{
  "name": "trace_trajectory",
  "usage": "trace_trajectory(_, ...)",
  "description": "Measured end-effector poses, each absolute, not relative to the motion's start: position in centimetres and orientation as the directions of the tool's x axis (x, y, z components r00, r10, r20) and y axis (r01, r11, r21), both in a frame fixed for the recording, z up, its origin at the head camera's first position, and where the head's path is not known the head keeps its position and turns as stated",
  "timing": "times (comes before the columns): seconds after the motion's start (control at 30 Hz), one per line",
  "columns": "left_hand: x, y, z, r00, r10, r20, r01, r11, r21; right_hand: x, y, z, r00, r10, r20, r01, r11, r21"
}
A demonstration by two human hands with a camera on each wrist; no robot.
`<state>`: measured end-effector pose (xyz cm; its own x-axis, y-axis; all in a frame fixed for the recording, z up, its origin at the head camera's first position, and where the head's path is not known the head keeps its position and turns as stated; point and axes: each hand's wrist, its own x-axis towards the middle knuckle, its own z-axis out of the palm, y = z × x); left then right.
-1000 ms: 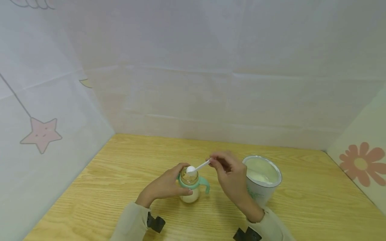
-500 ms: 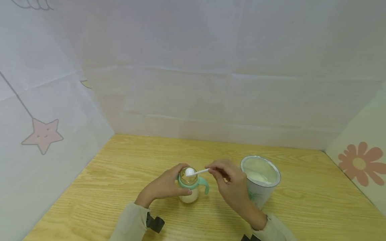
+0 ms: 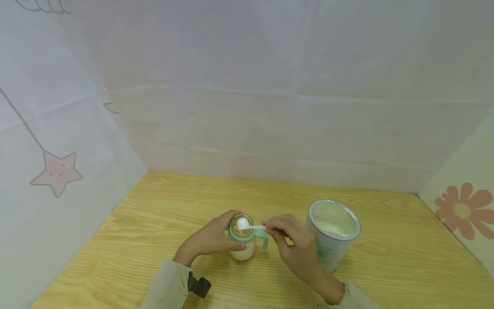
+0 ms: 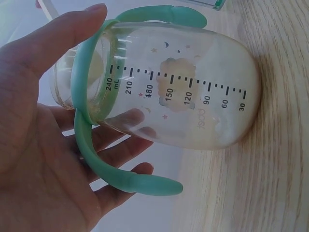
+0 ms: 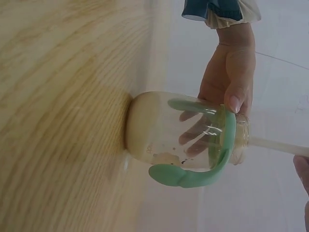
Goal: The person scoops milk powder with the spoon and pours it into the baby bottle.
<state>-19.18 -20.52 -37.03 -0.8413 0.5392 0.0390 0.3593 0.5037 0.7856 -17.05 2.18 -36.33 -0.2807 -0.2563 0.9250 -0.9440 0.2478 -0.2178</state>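
A clear baby bottle (image 4: 178,87) with a mint-green two-handled collar (image 5: 229,140) stands upright on the table, its mouth uncovered. Pale powder lies in its lower part. My left hand (image 3: 212,236) grips it around the collar, thumb on the near side and fingers behind. Between thumb and fingertips my right hand (image 3: 295,242) pinches the thin handle of a white scoop (image 3: 242,223). The scoop's round bowl is at the bottle mouth, underside up in the head view; in the left wrist view it shows blurred through the neck.
To the right of my right hand stands a white tin (image 3: 333,231) with green print, open at the top, pale powder inside. The wooden table (image 3: 185,193) meets a pale cloth backdrop (image 3: 239,128) behind and at both sides.
The scoop handle has swung down from a slant to nearly level as my right hand moved lower and nearer. My left hand and the bottle stay in place.
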Motion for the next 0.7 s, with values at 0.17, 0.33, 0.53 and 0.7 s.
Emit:
trace_trajectory(0.17,-19.15,-20.48,-37.0,-0.845,0.533,0.034,0.355,0.511,0.783,-16.86,2.29,-36.89,-0.251,-0.281,0.926,-0.949,0.258,-0.179)
trace_trajectory(0.33,-19.23,-20.59,-37.08,-0.844,0.534,0.041,0.363,0.515,0.776,-16.86,2.25,-37.17,-0.225,-0.279,0.933,-0.954,0.256,-0.153)
trace_trajectory(0.53,-19.3,-20.62,-37.09,-0.84,0.54,0.042,0.372,0.518,0.77,-16.8,2.26,-37.12,-0.215,-0.286,0.934,-0.957,0.254,-0.142)
trace_trajectory(0.7,-19.28,-20.57,-37.01,-0.843,0.537,0.032,0.359,0.516,0.778,-16.77,2.23,-37.07,-0.223,-0.289,0.931,-0.957,0.245,-0.153)
